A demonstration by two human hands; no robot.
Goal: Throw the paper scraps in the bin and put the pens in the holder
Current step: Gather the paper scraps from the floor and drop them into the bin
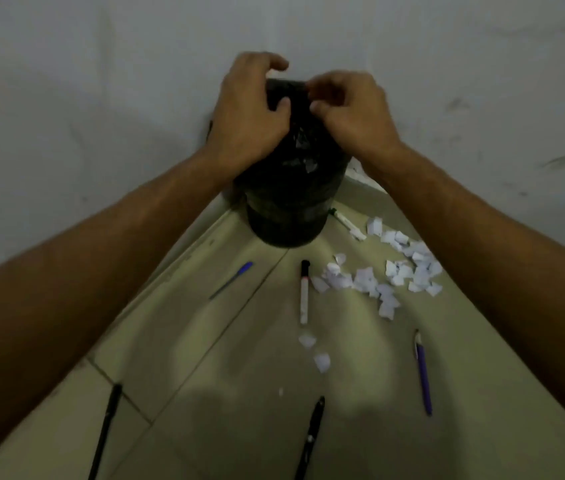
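**Both hands over the bin mouth; scraps and pens on the floor**

My left hand (250,109) and right hand (347,109) sit side by side above the opening of the round black bin lined with a black plastic bag (284,216). The fingers of both hands are curled, thumbs turned inward toward each other. I cannot tell whether either hand pinches a scrap or the bag rim.

The bin stands on the beige tiled floor (222,341), against the pale wall (66,98). A few pale paper pieces (300,142) lie inside it.

The loose pile of white paper scraps (378,275) lies on the floor to the right of the bin; two single scraps (314,351) lie nearer to me.

Pens on the floor:
- white marker with black cap (304,292), just left of the pile;
- second white marker (348,225), beside the bin base;
- slim blue pen (232,278), left of the bin;
- purple pen (424,372), right;
- two black pens (106,431), nearest to me.
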